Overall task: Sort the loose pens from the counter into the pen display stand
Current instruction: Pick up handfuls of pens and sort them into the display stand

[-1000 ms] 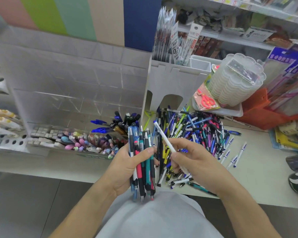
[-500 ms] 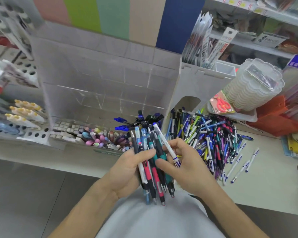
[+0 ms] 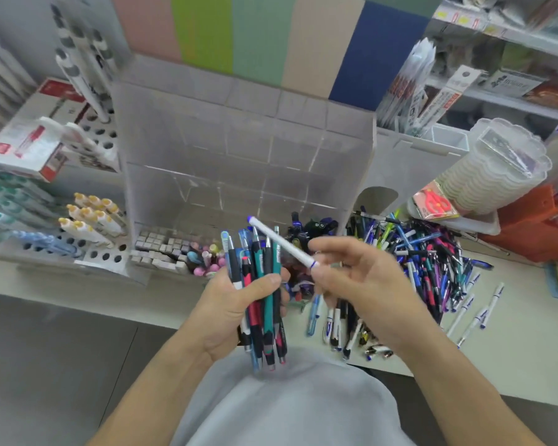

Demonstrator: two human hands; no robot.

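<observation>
My left hand is shut on a bundle of pens, several of them black, teal, red and blue, held upright in front of me. My right hand pinches a white pen with a blue cap at its lower end; the pen slants up to the left across the top of the bundle. Behind both hands stands the clear acrylic pen display stand, its upper compartments bare and its lowest row holding small pens and erasers. A big heap of loose pens lies on the white counter to the right.
A holed rack with yellow-capped markers sits left of the stand, with red-and-white boxes behind it. At the right are a stack of clear scalloped lids, orange trays and hanging packs. A few white pens lie apart near the counter's front.
The view has swung left and closer to the stand. My right hand has carried the white pen from the heap to the bundle; its grip has slid to the pen's lower end.
</observation>
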